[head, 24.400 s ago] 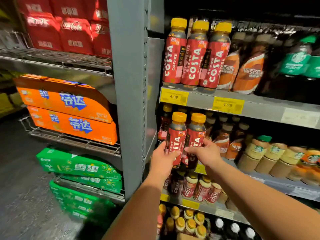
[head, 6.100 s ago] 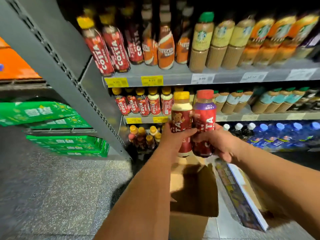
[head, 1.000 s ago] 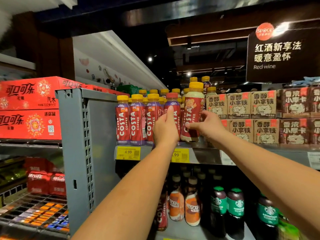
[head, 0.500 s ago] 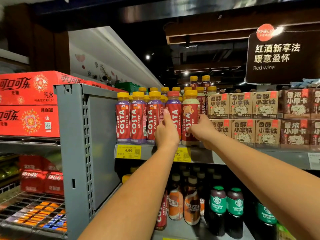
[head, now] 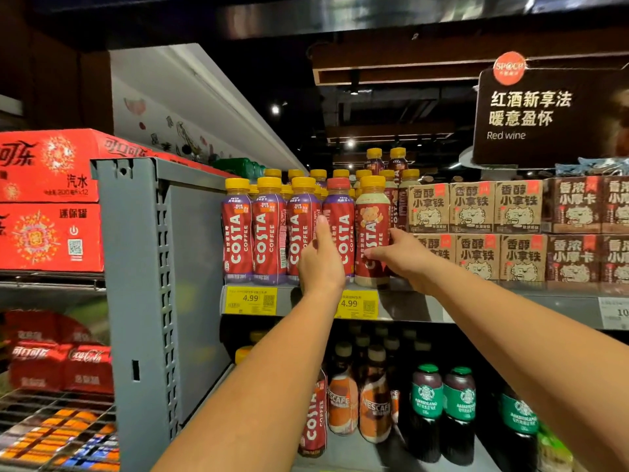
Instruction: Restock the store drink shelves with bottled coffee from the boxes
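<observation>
Two Costa coffee bottles stand side by side at the front of the top shelf (head: 476, 303). My left hand (head: 320, 267) grips the red-capped bottle (head: 342, 216), thumb pointing up along its left side. My right hand (head: 403, 255) holds the cream bottle with a yellow cap (head: 372, 216), thumb across its lower front and fingers behind its right side. Both bottles are upright, in line with the front row. Their bases are partly hidden by my hands.
Three more Costa bottles (head: 269, 229) fill the row to the left, with several behind. Boxed latte cartons (head: 473, 206) are stacked right of my right hand. A grey shelf upright (head: 136, 267) stands at left beside red cola cases (head: 47, 199). Nescafe (head: 374, 403) and Starbucks bottles (head: 427, 400) sit below.
Over the last second the cream bottle came down from a raised, tilted position and now stands on the shelf beside the red-capped one. Both hands stay on their bottles.
</observation>
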Tool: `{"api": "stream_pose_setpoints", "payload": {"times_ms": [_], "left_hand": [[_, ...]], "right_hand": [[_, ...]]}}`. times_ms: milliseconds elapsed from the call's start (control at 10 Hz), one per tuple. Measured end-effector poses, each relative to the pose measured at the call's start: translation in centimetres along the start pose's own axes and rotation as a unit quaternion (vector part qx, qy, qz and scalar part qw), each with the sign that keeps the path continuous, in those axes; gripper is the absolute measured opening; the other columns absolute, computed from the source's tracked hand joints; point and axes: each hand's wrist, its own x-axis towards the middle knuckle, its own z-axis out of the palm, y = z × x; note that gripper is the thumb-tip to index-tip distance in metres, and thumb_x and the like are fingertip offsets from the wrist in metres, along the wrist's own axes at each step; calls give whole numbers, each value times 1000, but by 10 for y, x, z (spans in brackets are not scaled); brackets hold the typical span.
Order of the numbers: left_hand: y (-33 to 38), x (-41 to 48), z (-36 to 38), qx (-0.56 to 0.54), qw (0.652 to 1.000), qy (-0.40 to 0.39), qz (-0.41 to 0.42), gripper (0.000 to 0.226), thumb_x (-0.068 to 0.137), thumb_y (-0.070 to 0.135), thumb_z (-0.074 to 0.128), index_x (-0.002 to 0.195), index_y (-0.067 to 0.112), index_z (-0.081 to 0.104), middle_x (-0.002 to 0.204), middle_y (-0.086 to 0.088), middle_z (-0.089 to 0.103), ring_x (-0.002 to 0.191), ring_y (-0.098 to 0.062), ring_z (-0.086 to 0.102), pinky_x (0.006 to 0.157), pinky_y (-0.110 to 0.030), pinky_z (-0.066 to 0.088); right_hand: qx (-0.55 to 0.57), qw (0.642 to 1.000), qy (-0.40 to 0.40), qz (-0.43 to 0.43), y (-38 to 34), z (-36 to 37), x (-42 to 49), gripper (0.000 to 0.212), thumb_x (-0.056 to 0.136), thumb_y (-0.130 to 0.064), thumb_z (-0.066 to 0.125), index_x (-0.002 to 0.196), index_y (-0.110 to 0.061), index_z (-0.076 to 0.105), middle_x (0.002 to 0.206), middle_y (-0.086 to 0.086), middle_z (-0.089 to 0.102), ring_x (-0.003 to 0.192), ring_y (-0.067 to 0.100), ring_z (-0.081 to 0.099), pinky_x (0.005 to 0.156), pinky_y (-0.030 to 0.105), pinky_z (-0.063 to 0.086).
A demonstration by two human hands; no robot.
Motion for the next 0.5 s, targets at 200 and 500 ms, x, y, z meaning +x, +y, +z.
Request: {"api": "stream_pose_setpoints", "payload": {"times_ms": [200,500], "left_hand": [[7,1,-9,73,994,-59,52,47,100,48,33,119,16,61,102,5,59,97,-15,53,81,-28,38],[13,-10,-36,538,792,-186,219,44,93,48,45,120,15,55,121,-8,59,109,-30,56,90,-41,48]], "right_hand": [[-116,993,-15,12,-13,-1,-12,13,96,-22,54,97,-11,58,98,8,66,88,22,63,81,33,52],[-514,858,-11,-3,-36,-21,-75,27,92,-35,50,79,-12,55,87,9,59,76,23,53,55,26,35]]}}
